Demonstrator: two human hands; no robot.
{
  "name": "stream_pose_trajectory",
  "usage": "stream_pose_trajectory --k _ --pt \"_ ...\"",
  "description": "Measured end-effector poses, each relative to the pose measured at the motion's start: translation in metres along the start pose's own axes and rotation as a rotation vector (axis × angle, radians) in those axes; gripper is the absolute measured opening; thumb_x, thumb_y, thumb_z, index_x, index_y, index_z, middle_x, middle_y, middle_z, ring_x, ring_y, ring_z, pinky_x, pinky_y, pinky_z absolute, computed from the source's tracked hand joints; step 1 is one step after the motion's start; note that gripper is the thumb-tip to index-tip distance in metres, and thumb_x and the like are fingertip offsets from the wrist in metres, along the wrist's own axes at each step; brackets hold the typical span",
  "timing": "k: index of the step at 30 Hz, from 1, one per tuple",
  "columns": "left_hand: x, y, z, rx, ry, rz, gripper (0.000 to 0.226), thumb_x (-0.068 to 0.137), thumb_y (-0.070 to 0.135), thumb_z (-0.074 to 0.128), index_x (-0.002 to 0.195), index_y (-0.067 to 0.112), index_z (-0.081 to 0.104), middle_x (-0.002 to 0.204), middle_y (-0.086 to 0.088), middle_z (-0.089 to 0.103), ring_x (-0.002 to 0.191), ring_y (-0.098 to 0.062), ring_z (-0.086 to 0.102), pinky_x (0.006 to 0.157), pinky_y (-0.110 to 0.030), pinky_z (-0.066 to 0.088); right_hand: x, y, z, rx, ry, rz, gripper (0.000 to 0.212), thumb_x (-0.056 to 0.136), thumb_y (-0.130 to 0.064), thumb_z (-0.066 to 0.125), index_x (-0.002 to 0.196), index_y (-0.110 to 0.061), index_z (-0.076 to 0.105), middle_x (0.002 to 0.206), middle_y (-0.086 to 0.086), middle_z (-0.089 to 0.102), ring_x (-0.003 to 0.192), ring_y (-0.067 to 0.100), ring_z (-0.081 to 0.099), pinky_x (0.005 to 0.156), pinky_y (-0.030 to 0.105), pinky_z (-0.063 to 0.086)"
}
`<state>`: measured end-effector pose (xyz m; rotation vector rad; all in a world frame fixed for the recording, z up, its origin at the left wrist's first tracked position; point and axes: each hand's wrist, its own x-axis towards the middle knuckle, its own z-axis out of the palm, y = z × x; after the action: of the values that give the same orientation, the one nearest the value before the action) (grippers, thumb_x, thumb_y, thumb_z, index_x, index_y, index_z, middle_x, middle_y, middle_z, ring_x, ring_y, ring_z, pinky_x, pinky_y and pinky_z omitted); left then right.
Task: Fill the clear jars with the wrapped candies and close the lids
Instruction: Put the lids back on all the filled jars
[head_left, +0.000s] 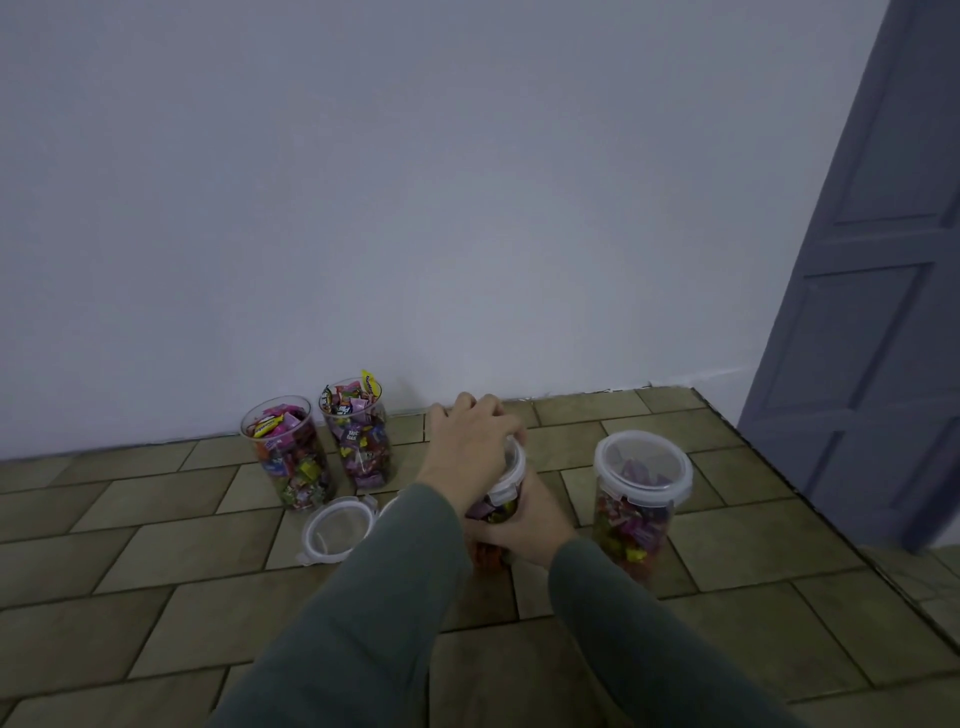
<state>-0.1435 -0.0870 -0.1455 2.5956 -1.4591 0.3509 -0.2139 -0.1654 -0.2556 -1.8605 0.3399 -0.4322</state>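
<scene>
So we've got one lidded jar (641, 501) done on the right, and our left hand (470, 447) is pressing a lid onto the middle jar (498, 512) while our right hand (524, 530) grips its body. Two full jars (322, 447) by the wall stay open, with a loose lid (337, 527) lying on the floor just in front of them

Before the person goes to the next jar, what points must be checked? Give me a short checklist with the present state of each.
1. Left hand presses the white-rimmed clear lid onto the middle candy jar: ok.
2. Right hand grips that jar's body: ok.
3. That lid's clips locked: cannot tell, hands cover them.
4. Right clear candy jar has its lid on: ok.
5. Two back clear jars lidded: not ok, both open and full.
6. Loose clear lid on the tiled floor ready nearby: ok.
</scene>
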Motion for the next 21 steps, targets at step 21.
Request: stream_pose_trajectory --k 21 --pt "-0.049 -0.027 0.046 -0.402 0.350 0.071 0.055 0.080 0.066 0.052 0.120 0.031 0.068 0.127 0.014 0.061 0.111 -0.011 0.044 0.093 -0.030 0.031 -0.003 -0.001 -0.002 0.022 0.020 -0.049 0.095 0.057 -0.028 0.088 0.139 -0.032 0.040 0.127 -0.013 0.059 0.117 0.002 0.055 0.100 0.032 0.049"
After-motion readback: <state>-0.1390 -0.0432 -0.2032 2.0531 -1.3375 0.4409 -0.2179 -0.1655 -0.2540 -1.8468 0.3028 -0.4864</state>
